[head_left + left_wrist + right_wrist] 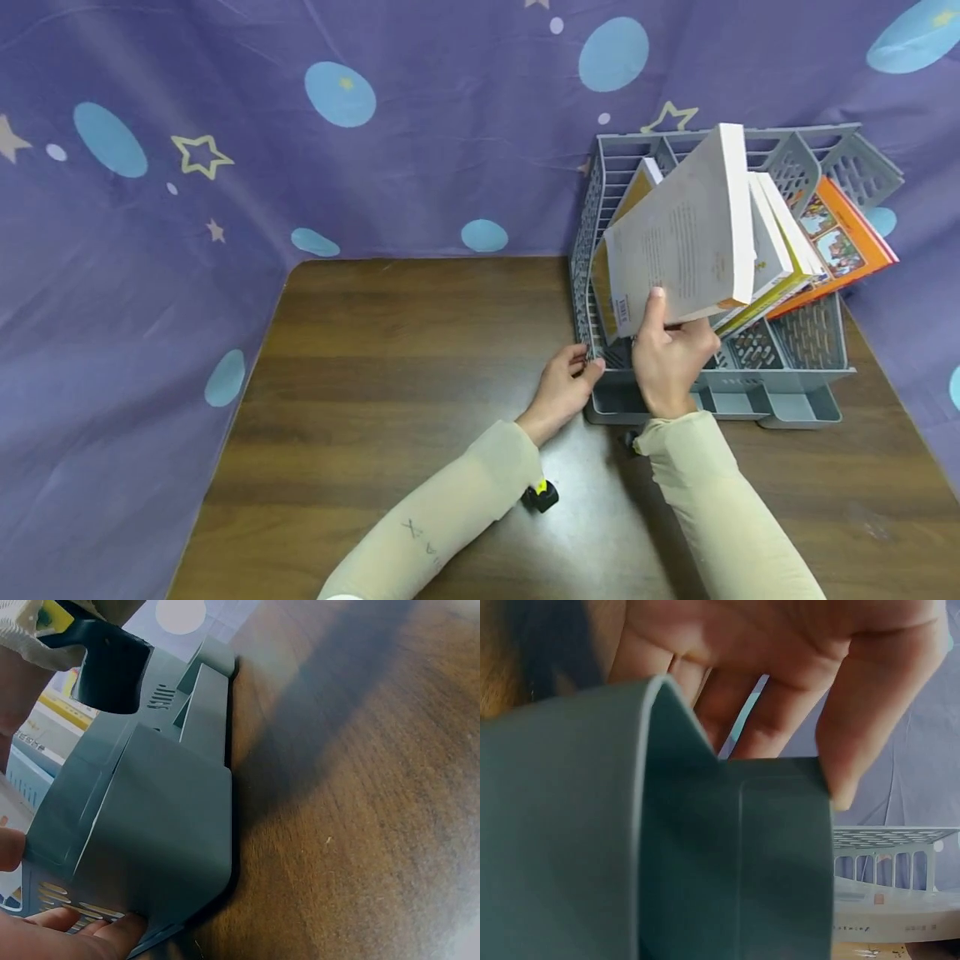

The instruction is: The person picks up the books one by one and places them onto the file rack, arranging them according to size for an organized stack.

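Observation:
A white book (pixel 678 225) stands tilted in a grey plastic desktop book rack (pixel 802 381). The right hand (pixel 669 358) grips that book near its lower edge, thumb flat on the printed cover; its other fingers are mostly hidden. At the rack's front left corner, the left hand (pixel 564 387) pinches the wall, thumb above and fingers on the slotted side. In the left wrist view those fingers (pixel 124 934) lie against the slots. The right wrist view shows what looks like the left hand (pixel 780 667) beyond the rack's front bin (pixel 555 817).
White and yellow books (pixel 776 233) and an orange book (pixel 855 242) lean to the right in the rack. Small open trays (pixel 802 408) line its front. The wooden table (pixel 405 375) extends left, against a purple patterned cloth (pixel 450 125) behind.

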### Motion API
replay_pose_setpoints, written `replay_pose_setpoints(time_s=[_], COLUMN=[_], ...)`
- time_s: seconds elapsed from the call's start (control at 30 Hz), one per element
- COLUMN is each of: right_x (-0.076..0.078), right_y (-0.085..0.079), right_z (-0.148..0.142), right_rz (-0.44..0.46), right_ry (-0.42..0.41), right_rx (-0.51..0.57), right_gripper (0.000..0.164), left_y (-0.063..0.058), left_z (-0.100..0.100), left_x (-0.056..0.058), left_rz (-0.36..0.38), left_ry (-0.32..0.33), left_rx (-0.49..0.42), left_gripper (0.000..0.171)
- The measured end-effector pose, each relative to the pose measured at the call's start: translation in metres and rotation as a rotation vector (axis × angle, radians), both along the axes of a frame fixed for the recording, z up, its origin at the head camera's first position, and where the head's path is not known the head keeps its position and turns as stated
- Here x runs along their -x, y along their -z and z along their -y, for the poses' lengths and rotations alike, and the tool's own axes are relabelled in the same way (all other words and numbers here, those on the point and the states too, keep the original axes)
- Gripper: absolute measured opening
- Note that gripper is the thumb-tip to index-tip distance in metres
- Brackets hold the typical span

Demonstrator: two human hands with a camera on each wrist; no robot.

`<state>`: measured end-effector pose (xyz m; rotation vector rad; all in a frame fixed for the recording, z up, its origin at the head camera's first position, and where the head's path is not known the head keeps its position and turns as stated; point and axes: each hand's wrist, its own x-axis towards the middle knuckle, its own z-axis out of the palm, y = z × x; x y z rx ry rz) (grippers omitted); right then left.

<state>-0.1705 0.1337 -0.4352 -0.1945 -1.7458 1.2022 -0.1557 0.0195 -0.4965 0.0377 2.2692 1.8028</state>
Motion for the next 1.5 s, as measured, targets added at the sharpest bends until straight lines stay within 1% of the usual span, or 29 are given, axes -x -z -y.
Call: replay_pose_setpoints(time_s=[0.1,0.2,0.27,0.33,0.4,0.5,0.67,0.73,0.87,1.07,1.27,1.4,1.5], right_x=[0.008,0.014,0.019,0.023,0.027,0.031,0.036,0.038,0.042,0.048,0.053,0.055,0.055], right_y=[0.011,0.015,0.017,0.018,0.021,0.028,0.037,0.038,0.036,0.036,0.037,0.037,0.037], right_z=[-0.004,-0.002,0.000,0.003,0.006,0.010,0.014,0.014,0.013,0.013,0.012,0.012,0.012], right_rz=[-0.011,0.006,0.045,0.101,0.155,0.231,0.305,0.329,0.387,0.433,0.458,0.498,0.548], right_ry=[-0.005,-0.012,-0.024,-0.035,-0.041,-0.041,-0.022,-0.023,-0.061,-0.087,-0.113,-0.134,-0.154], right_rx=[-0.070,-0.114,-0.101,-0.061,-0.010,0.025,0.012,0.016,0.068,0.132,0.168,0.178,0.152], right_gripper=[0.018,0.017,0.019,0.022,0.023,0.024,0.026,0.028,0.033,0.030,0.028,0.027,0.031], left_y=[-0.001,-0.002,-0.002,-0.002,-0.002,-0.002,0.000,0.001,0.000,-0.001,-0.001,-0.002,-0.002], left_z=[0.000,0.000,-0.001,-0.002,-0.002,0.001,0.005,0.005,0.005,0.003,0.003,0.003,0.003], left_x=[0.000,0.000,0.000,0.000,0.000,-0.001,-0.002,-0.001,0.000,0.001,0.002,0.001,0.001], left_rz=[0.002,0.012,0.013,0.010,0.000,-0.009,-0.015,-0.016,-0.017,0.004,0.013,0.019,0.024], left_ry=[-0.005,-0.007,-0.015,-0.021,-0.014,-0.013,-0.018,-0.015,-0.019,0.002,0.002,0.004,0.009], left_rx=[-0.003,-0.004,-0.002,0.001,0.001,0.006,0.009,0.004,0.002,0.018,0.018,0.020,0.022], left_gripper=[0.048,0.048,0.047,0.045,0.045,0.044,0.046,0.046,0.046,0.045,0.045,0.046,0.047])
